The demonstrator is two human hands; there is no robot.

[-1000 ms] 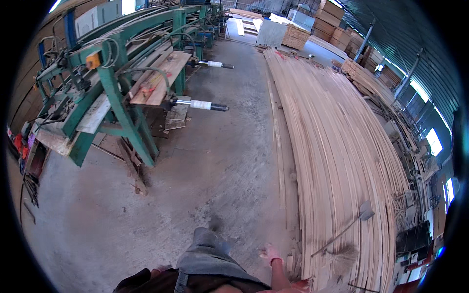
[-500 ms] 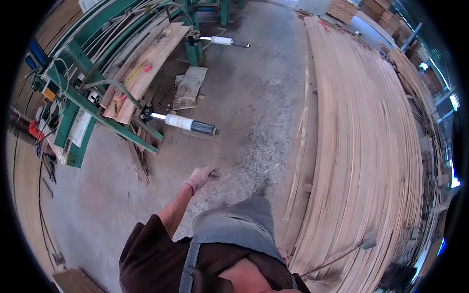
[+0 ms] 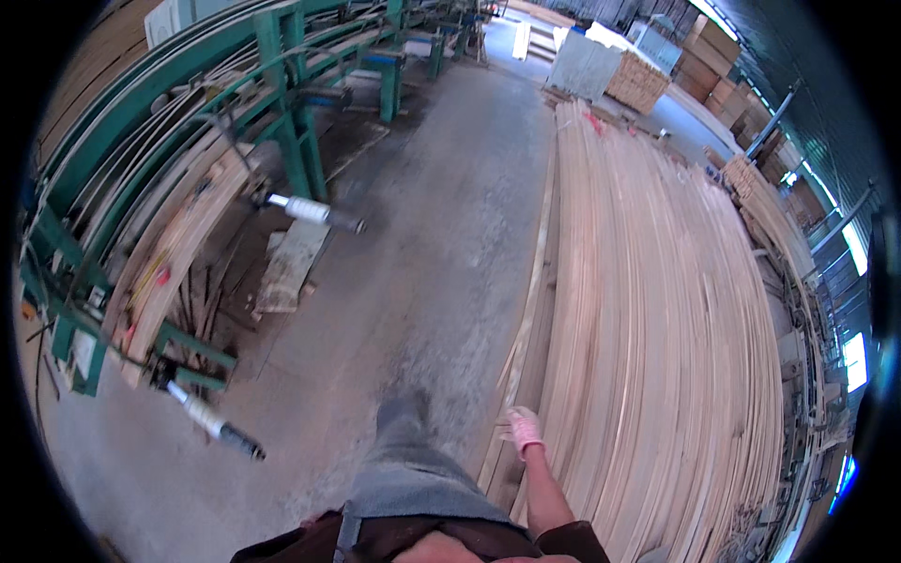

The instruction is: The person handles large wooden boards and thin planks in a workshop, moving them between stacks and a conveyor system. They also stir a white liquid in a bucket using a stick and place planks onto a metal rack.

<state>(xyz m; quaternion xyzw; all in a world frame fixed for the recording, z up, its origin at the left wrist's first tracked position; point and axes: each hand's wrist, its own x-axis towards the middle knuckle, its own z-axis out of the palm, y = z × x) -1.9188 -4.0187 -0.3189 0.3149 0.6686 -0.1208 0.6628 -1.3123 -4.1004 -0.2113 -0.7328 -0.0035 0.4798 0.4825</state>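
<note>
The left hand, out ahead half a second earlier, had gone from view, while the right hand [image 3: 523,432] had come forward beside the near left part of the long stack of boards [image 3: 657,328]. With the right small and rather blurred, I could not tell either hand's grip. The stack ran near to far on the right; a green metal frame [image 3: 289,155] stood left, a white-and-black cylinder [image 3: 218,425] jutting from its near end.
</note>
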